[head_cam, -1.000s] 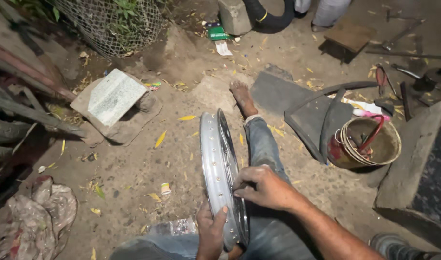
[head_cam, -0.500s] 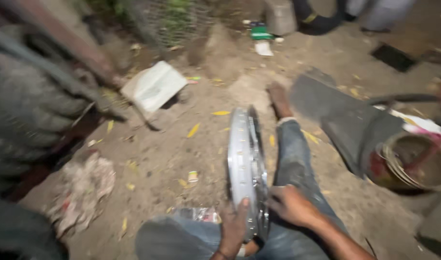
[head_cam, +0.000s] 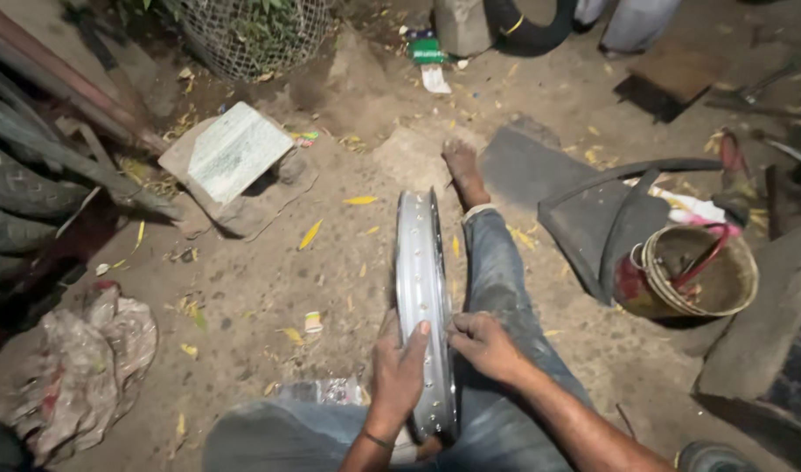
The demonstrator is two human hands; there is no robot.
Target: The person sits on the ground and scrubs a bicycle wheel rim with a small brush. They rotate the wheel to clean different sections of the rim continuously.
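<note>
A shiny metal wheel rim (head_cam: 421,271) stands on edge between my legs on the dirt ground. My left hand (head_cam: 397,374) grips its near part, thumb laid over the outer face. My right hand (head_cam: 486,343) rests against the rim's right side, fingertips pinched at its edge; whether it holds something small cannot be told. My right leg in jeans (head_cam: 497,280) stretches forward beside the rim, bare foot (head_cam: 463,170) on the ground.
A rusty bucket (head_cam: 700,273) with a red-handled tool stands at right, next to a black rubber piece (head_cam: 603,218). A flat stone slab (head_cam: 236,156) lies at left, tyres (head_cam: 24,192) and a dirty rag (head_cam: 90,367) further left. Wire mesh (head_cam: 252,31) stands at the back.
The camera swung left and came back. My right hand slid off the top of the rim to its right side; my left hand keeps its grip on the rim.
</note>
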